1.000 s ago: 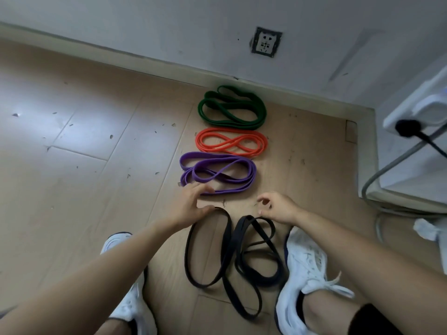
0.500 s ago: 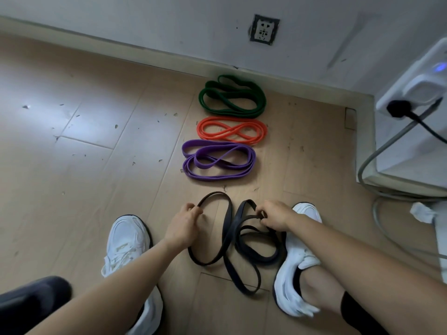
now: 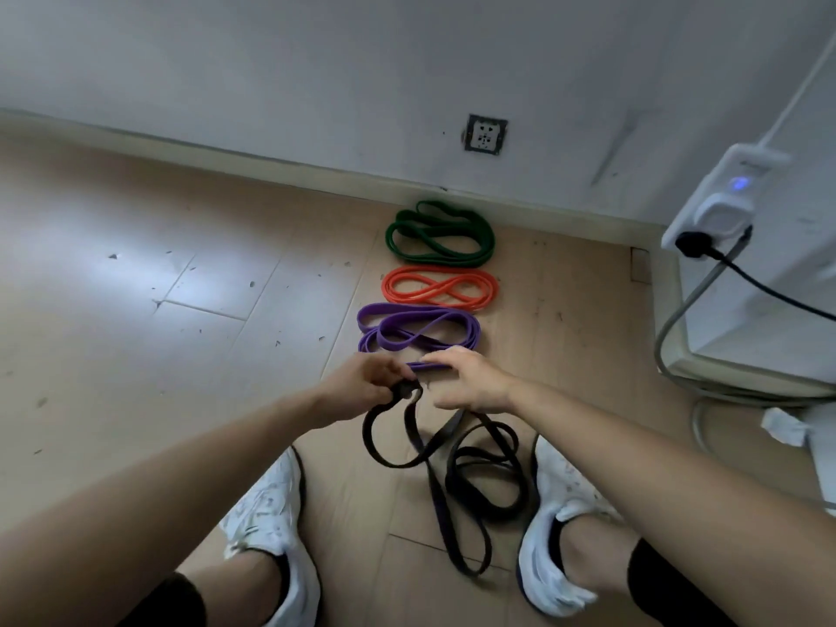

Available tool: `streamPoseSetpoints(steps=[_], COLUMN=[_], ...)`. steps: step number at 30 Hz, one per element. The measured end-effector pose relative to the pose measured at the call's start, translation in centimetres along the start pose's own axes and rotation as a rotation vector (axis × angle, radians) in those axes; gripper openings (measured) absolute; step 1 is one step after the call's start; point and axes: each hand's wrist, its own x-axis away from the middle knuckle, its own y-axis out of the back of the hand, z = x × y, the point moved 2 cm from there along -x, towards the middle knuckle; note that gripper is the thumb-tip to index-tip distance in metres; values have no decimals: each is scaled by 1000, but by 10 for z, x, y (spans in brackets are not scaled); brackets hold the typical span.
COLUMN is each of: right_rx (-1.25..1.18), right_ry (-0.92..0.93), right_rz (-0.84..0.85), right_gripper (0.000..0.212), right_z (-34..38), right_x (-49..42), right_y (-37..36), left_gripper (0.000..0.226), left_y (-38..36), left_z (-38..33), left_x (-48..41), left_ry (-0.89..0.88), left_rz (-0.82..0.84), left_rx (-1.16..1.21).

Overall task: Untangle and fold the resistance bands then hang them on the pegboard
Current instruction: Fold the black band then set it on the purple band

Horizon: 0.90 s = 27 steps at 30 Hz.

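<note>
Our left hand (image 3: 366, 387) sits low over the floor (image 3: 181, 346), its fingers (image 3: 392, 376) curled tight and pinching the upper end of the black band (image 3: 436, 509). A small knot of strap is bunched at the fingertips. From there the band drops in a loop, crosses itself and sprawls in tangled coils between our two white shoes (image 3: 267, 527), with one long strand running back toward us.

Our right hand (image 3: 472, 384) is just beside the left, its fingers (image 3: 445, 358) bent downward. Another strand of the black band rises under its palm, but we cannot tell whether those fingers actually grip it. Their tips lie over the near edge of the purple band (image 3: 398, 330).

Beyond the purple band, the orange band (image 3: 441, 289) and the green band (image 3: 391, 235) lie folded in a row running to the wall (image 3: 271, 74).

The floor is pale wood-look planks with scattered specks. A socket (image 3: 485, 134) sits low in the grey wall. At the right stands a white unit (image 3: 724, 196) with a blue light, a black plug (image 3: 694, 243) in it, and a grey cable (image 3: 668, 328) curving down.
</note>
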Motion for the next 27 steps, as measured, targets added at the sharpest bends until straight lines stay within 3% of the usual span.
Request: streamPoseSetpoints(steps=[3,8,12,14,20,24,27], right_rx=[-38,-67,-261,-284,-289,-396,-465], right_ry=[45,169,228,259,320,385,444], right_rz=[87,39,5,4,-92,-259,-317], right_gripper=[49,52,20,14,26,26,20], right_z=[28,85,136,155,214,264,291], right_x=[8,43,72,85,129,158,172], right_y=[17,60,105,126,182,221,239], left_gripper=[34,28,25,25,22,18,14], left_y=[17,45,63,72,109,132,143], left_z=[-39,-115,-171,-192,-249,-285,-299], left_x=[22,68,99,115,157,184,197], left_ry=[-37,-174,-291,-343,-534,-660,-696], left_rz=[45,39,-49,-128,-328,-510,-545], left_rx=[32,-93,-5,40,75,175,275])
